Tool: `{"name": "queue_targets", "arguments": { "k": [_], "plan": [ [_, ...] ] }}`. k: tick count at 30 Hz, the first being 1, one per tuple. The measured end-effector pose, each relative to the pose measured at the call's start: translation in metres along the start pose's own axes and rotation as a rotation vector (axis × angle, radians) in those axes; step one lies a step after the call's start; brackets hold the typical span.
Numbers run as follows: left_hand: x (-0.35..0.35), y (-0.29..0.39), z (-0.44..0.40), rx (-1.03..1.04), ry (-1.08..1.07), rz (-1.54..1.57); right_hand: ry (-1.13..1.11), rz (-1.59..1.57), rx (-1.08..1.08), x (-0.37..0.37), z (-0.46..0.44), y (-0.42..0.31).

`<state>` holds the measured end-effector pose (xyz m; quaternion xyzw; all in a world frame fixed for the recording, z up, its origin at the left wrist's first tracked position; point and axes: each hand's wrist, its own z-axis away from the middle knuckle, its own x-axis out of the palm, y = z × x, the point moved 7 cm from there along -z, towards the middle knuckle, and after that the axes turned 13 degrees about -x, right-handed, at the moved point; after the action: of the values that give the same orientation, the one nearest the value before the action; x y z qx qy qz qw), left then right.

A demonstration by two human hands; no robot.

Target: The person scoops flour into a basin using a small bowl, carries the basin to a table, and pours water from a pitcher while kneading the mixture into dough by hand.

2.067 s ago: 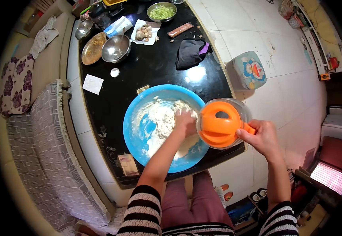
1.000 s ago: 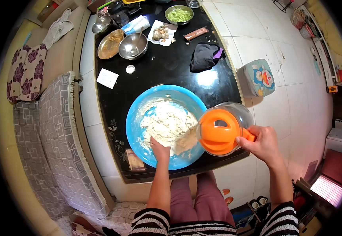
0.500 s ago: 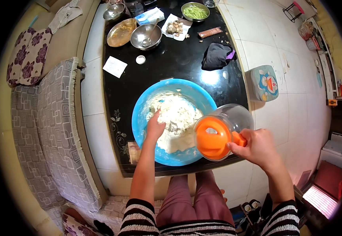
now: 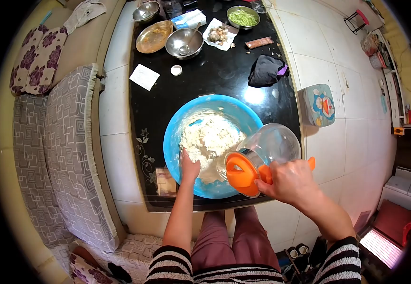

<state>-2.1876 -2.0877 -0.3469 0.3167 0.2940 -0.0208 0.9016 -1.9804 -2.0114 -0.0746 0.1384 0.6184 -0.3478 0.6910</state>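
Observation:
A blue basin (image 4: 171,142) stands at the front of the black table, holding lumpy white dough (image 4: 210,132). My left hand (image 4: 189,165) is inside it at the near left edge of the dough, its fingertips partly hidden in the mixture. My right hand (image 4: 288,180) grips the orange handle of a clear pitcher (image 4: 276,142). The pitcher is tilted, its orange lid (image 4: 240,174) low over the basin's right side. Beneath the lid a wet, pale patch shows in the basin.
Behind the basin on the black table (image 4: 205,78) are a steel bowl (image 4: 184,42), a brown dish (image 4: 153,37), garlic (image 4: 218,35), shredded greens in a bowl (image 4: 243,18) and a dark cloth (image 4: 266,71). A stool (image 4: 320,105) stands right of the table.
The pitcher has gone from nearly upright to strongly tilted, its lid lower over the basin. My left hand has shifted from the middle of the mixture to its near left side.

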Motion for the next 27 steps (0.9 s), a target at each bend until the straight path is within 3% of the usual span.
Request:
{"name": "queue_targets", "arguments": {
  "k": [8,10,14,16,17,19,23,25,27],
  "plan": [
    [0.016,-0.026,-0.018,-0.078,0.003,0.085,0.012,-0.015,0.021,-0.001,0.002,0.002],
    [0.047,-0.043,-0.029,-0.027,-0.034,0.005,0.024,-0.028,0.047,0.0,0.006,0.009],
    [0.103,-0.063,0.0,-0.12,-0.172,-0.092,0.003,-0.077,0.119,0.002,0.012,0.02],
    [0.128,-0.032,0.032,0.376,-0.333,-0.591,0.042,-0.088,0.144,0.001,0.016,0.026],
    [0.128,-0.025,0.035,0.38,-0.337,-0.592,0.083,-0.098,0.164,-0.001,0.019,0.029],
    [0.122,0.02,0.045,0.634,-0.397,-0.295,0.089,-0.109,0.181,-0.001,0.023,0.034],
    [0.109,0.066,0.026,0.612,-0.329,-0.543,0.119,-0.174,0.263,-0.001,0.033,0.046],
    [0.086,0.09,0.036,1.0,-0.082,-0.959,0.129,-0.202,0.311,0.0,0.038,0.053],
    [0.062,0.091,0.023,0.757,-0.016,-0.978,0.135,-0.235,0.357,0.004,0.046,0.06]
  ]
}}
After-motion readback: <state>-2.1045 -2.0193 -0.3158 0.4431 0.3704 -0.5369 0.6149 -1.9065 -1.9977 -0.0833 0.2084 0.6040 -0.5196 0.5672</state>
